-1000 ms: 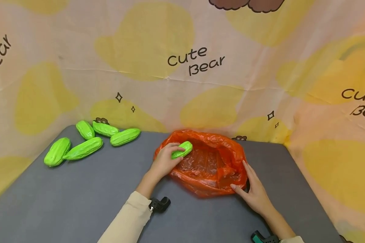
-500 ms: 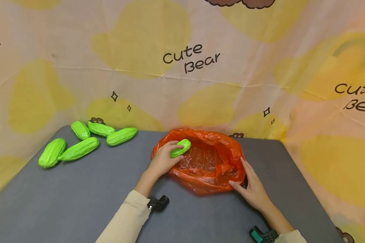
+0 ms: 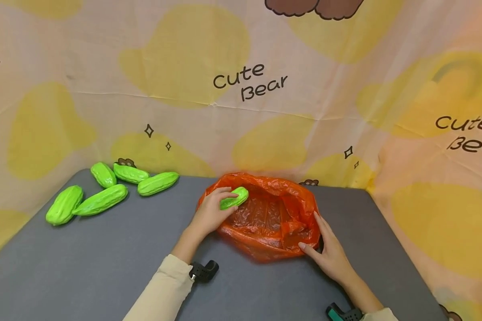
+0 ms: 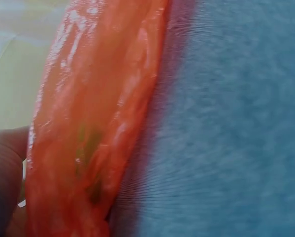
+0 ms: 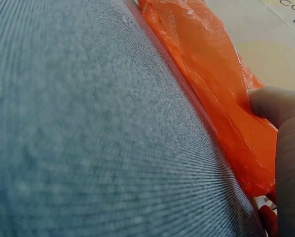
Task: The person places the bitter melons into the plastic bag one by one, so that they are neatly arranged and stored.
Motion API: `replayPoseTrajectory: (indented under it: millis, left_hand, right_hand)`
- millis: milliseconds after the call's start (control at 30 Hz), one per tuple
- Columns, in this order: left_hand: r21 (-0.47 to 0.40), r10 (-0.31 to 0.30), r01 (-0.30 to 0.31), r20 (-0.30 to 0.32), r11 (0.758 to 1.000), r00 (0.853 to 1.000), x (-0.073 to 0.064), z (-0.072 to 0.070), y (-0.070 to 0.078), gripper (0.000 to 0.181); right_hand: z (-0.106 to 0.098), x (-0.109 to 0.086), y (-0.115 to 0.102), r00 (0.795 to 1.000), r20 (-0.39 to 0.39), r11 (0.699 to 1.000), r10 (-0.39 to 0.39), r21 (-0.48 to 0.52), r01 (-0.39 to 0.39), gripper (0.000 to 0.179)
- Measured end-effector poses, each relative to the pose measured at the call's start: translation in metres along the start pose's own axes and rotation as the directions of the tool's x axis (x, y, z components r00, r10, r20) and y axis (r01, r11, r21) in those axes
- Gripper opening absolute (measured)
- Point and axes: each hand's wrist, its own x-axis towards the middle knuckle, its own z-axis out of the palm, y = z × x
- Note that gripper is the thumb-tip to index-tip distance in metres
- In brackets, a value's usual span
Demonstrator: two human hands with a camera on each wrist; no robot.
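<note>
An orange-red plastic bag (image 3: 261, 256) lies on the grey table with its mouth spread wide. My left hand (image 3: 209, 214) grips a light green bitter melon (image 3: 237, 198) over the bag's left rim, and the melon's far end points into the mouth. In the left wrist view, the thumb (image 4: 7, 153) is beside the bag, and a dull green patch shows through the plastic. My right hand (image 3: 332, 252) holds the bag's right corner, its fingers along the right wall and its thumb at the front rim. The right wrist view has that thumb (image 5: 268, 103) denting the plastic.
Several more bitter melons (image 3: 100, 200) lie in a loose group at the table's back left corner. Behind and beside the table (image 3: 84, 267) hangs a printed cloth (image 3: 193, 58). Dark wrist devices sit at both cuffs.
The head view has shifted slightly, so everything appears a little further left. Both hands keep their places on the melon and the bag.
</note>
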Motion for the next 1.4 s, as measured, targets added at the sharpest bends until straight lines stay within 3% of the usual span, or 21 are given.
replayPoseTrajectory:
  millis: [333, 600, 733, 867, 1100, 1233, 1400]
  left_hand:
    - [-0.035, 0.023, -0.025, -0.06, 0.999, 0.998, 0.001, -0.015, 0.003, 0.032]
    - [-0.027, 0.057, -0.062, -0.151, 0.998, 0.987, 0.005, -0.035, 0.001, 0.028]
    - [0.025, 0.063, -0.061, -0.124, 0.998, 0.99, 0.007, -0.049, -0.003, 0.033]
    - [0.021, 0.047, -0.046, -0.092, 0.999, 0.995, 0.009, -0.063, -0.006, 0.035]
    - [0.072, 0.017, -0.012, -0.077, 0.997, 0.997, 0.011, -0.086, -0.01, 0.039]
    - [0.089, 0.014, -0.006, -0.086, 0.996, 0.996, 0.012, -0.095, -0.015, 0.041]
    - [0.109, 0.015, 0.001, -0.138, 0.994, 0.99, 0.009, -0.105, -0.024, 0.041]
  right_hand:
    - [0.0, -0.002, 0.0, 1.0, -0.006, 1.0, 0.011, 0.005, -0.011, 0.095]
    - [-0.004, -0.006, -0.003, 0.998, 0.002, 0.998, 0.058, -0.002, -0.058, 0.095]
    - [-0.003, -0.005, -0.004, 0.999, 0.002, 0.999, 0.052, 0.001, -0.052, 0.095]
    - [-0.001, -0.003, -0.003, 0.999, 0.001, 0.999, 0.033, 0.005, -0.033, 0.094]
    - [0.0, 0.0, -0.001, 1.0, -0.003, 1.0, 0.002, 0.004, -0.002, 0.093]
    - [0.0, 0.001, 0.0, 1.0, -0.006, 1.0, -0.008, -0.002, 0.008, 0.093]
    - [0.001, 0.001, 0.002, 1.0, -0.007, 1.0, -0.005, -0.013, 0.005, 0.094]
